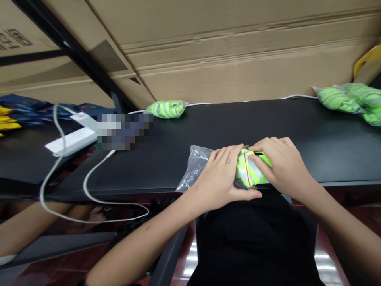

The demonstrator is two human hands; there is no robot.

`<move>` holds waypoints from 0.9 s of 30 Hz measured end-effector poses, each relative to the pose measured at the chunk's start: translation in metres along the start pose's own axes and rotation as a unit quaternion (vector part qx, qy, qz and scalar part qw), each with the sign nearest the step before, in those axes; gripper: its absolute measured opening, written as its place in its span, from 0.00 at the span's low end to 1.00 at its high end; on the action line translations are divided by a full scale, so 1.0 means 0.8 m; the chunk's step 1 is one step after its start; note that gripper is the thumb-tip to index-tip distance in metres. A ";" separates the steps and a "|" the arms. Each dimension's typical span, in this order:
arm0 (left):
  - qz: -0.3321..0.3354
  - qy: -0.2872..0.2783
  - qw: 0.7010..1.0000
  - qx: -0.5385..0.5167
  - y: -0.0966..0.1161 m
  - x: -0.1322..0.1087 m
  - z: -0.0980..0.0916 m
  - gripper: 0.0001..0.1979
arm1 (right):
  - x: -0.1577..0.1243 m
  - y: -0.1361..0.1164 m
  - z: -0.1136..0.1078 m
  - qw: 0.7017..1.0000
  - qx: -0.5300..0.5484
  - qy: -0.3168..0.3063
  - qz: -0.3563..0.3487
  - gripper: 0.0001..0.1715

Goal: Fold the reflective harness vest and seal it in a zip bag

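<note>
At the near edge of the black table, both hands are on a rolled neon-green bundle with silver reflective stripes (258,170). My left hand (222,171) wraps over a clear plastic bag (195,165) around the bundle's left part, its thumb stretched along the near side. The bag's loose end lies flat to the left. A thin red line (247,167) crosses the bundle between the hands; I cannot tell whether it is a bag seal or a band. My right hand (278,163) grips the bundle's right end, thumb on top and fingers behind.
A bagged green bundle (166,109) lies at the table's back, with more bagged bundles (351,99) at back right. A white power strip (73,141) and looping white cable (86,186) are on the left. Cardboard sheets (232,75) stand behind. Another person's arm (26,226) shows lower left.
</note>
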State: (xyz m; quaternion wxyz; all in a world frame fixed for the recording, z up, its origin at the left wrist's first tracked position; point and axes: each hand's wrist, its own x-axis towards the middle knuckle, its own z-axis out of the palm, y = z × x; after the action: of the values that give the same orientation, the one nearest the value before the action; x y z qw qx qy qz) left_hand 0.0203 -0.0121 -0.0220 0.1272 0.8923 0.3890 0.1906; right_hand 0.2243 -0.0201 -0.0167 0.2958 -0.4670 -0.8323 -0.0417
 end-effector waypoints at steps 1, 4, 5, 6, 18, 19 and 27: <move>-0.001 0.001 1.000 -0.003 0.000 0.001 0.000 0.53 | 0.001 -0.001 0.000 1.000 -0.003 -0.002 -0.003 0.15; 0.003 0.010 1.000 0.000 0.000 0.003 -0.001 0.53 | 0.002 -0.003 0.001 1.000 -0.022 -0.011 -0.011 0.15; 0.005 0.015 1.000 0.004 0.001 0.003 -0.001 0.52 | 0.002 -0.003 0.001 0.999 -0.028 -0.013 -0.012 0.15; 0.007 0.018 1.000 0.007 0.002 0.004 -0.001 0.52 | 0.002 -0.004 0.002 0.999 -0.032 -0.014 -0.008 0.15; -0.004 -0.024 0.996 0.080 0.020 0.014 0.003 0.54 | -0.003 -0.014 0.010 0.986 0.084 0.091 0.110 0.11; -0.007 -0.017 0.996 0.091 0.023 0.015 0.004 0.54 | -0.003 -0.015 0.011 0.980 0.106 0.108 0.130 0.13; -0.008 0.007 0.993 0.120 0.039 0.026 0.009 0.45 | 0.007 -0.010 0.010 0.969 0.166 0.055 0.174 0.15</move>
State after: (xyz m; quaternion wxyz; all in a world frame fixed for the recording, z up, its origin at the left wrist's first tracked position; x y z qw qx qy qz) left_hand 0.0566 -0.0179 -0.0113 0.0183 0.8966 0.4171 0.1478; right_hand 0.2122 -0.0174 -0.0185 0.4168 -0.5464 -0.7158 0.1234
